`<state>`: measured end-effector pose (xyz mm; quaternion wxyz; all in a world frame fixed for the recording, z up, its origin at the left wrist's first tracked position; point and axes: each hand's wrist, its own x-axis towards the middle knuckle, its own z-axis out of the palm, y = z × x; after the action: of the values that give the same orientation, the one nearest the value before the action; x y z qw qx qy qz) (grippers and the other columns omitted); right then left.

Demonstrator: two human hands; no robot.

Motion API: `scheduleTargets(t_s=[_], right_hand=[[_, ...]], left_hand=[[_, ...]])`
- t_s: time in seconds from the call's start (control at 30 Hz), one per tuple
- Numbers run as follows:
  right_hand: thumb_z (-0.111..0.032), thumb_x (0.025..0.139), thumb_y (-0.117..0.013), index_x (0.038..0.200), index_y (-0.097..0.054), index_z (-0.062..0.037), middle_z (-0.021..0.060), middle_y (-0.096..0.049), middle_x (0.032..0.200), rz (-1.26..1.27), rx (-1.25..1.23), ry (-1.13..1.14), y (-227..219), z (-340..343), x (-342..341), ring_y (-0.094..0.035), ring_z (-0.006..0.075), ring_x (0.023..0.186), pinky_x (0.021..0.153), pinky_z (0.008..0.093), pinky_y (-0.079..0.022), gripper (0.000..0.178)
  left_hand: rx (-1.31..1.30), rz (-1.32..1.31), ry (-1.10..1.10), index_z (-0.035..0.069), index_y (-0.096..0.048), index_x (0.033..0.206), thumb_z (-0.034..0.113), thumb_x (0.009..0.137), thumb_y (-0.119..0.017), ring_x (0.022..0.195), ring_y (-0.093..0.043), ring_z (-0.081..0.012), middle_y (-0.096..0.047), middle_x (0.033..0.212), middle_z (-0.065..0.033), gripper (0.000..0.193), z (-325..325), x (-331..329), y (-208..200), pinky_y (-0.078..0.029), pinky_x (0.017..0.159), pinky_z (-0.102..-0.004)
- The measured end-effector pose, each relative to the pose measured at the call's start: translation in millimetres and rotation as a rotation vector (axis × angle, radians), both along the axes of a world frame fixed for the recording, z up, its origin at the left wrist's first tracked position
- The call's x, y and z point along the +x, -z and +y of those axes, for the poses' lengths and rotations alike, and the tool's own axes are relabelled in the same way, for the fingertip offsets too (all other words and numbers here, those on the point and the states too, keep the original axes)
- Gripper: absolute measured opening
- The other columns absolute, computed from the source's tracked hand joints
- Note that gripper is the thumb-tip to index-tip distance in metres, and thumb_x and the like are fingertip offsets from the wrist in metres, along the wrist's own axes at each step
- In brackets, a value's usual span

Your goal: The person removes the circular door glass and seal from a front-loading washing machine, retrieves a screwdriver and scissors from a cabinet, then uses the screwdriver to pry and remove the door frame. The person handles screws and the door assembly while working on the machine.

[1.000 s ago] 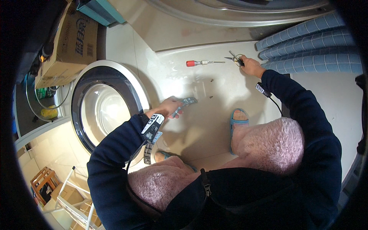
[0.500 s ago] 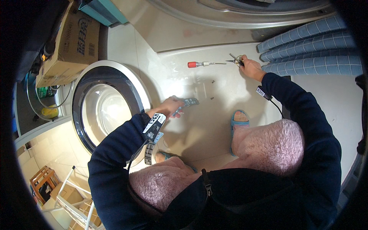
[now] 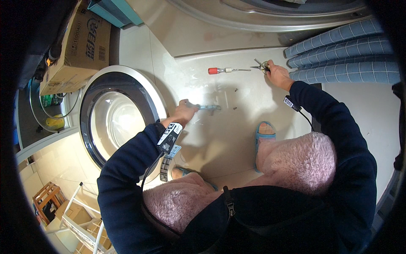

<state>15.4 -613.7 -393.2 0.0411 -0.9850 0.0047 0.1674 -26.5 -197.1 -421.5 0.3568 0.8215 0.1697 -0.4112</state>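
My left hand (image 3: 185,111) is closed round one end of a narrow grey-blue part (image 3: 208,107), which points right, just above the floor or touching it; I cannot tell which. At the far right, my right hand (image 3: 278,74) has its fingers closed at the dark handle end of a small pointed metal tool (image 3: 263,67), which looks like scissors. Left of that lies a red-handled screwdriver (image 3: 218,70) with its shaft pointing right. Two small dark screws, one of them a screw (image 3: 235,108), lie on the floor between my hands.
A detached round washing machine door (image 3: 158,91) rests on the floor at left, beside a cardboard box (image 3: 80,51). The machine's front (image 3: 203,42) stands ahead. Blue checked fabric (image 3: 342,72) hangs at right. A dark slotted bracket (image 3: 165,168) is near my left foot.
My left hand has moved slightly up and left and turned the grey-blue part, which now shows a narrower side. My right hand has stayed in nearly the same place at the pointed tool.
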Motion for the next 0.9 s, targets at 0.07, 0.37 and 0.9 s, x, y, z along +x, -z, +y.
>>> scheduleTargets(t_s=[0.07,0.37,0.9], right_hand=[[-0.018,0.083,-0.056,0.102,-0.043,-0.0048,0.0195,-0.063,0.077,0.000,0.008,0.025,-2,1,0,-0.063,0.0378,0.075,0.067,0.0475,-0.049,0.027],[-0.026,0.083,-0.056,0.098,-0.047,-0.0055,0.0156,-0.064,0.078,-0.007,0.119,-0.052,-10,11,-1,-0.062,0.0358,0.076,0.068,0.0462,-0.048,0.027],[-0.029,0.076,-0.060,0.071,-0.056,-0.0086,0.0102,-0.061,0.068,0.390,0.301,-0.392,20,12,-21,-0.060,0.0318,0.069,0.061,0.0429,-0.045,0.021]], left_hand=[[0.077,-0.092,-0.030,-0.003,-0.040,0.131,0.036,0.075,-0.066,0.103,-0.050,-0.0309,-0.051,0.119,-0.0235,0.072,-3,-2,0,-0.042,0.084,-0.0361],[-0.024,-0.134,0.114,-0.001,-0.065,0.088,0.033,0.080,-0.063,0.078,-0.057,-0.0206,-0.063,0.083,-0.0124,0.034,-1,12,-39,-0.045,0.068,-0.0321],[-0.089,-0.074,0.346,0.004,-0.062,0.103,0.025,0.083,-0.065,0.049,-0.053,-0.0124,-0.061,0.070,-0.0090,0.029,-18,-10,-78,-0.041,0.042,-0.0283]])
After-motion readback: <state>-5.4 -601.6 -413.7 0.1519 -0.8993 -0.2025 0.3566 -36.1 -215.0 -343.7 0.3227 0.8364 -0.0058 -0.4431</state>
